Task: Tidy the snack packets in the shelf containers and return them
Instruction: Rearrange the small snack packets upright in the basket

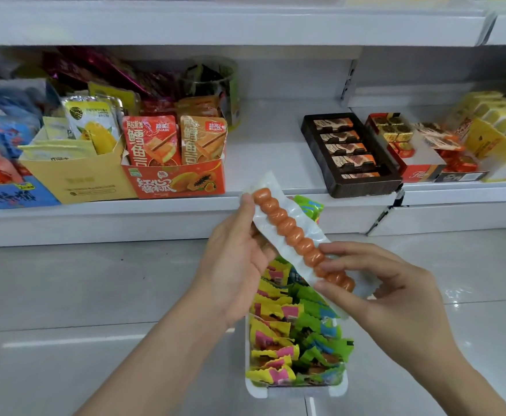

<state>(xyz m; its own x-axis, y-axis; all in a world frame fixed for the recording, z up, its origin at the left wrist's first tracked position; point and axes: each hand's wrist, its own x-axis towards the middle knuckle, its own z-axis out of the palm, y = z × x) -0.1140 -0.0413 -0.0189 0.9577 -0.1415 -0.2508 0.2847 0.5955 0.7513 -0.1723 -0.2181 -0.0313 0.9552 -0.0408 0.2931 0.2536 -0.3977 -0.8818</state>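
Both hands are gripping one sausage pack [299, 250] at frame centre: left hand [236, 259] is holding its upper end w/ thumb on the edge, right hand [386, 283] is pinching the lower end. Pack is slanting over a white tray [293, 391] of green & yellow packets [299, 334], lower centre, on the floor [95, 295]. Shelf [275, 163] w/ snack boxes is running across the top.

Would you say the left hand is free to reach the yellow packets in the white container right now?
Probably not: the left hand grips the sausage packet with the right hand, directly above the yellow packets in the white container.
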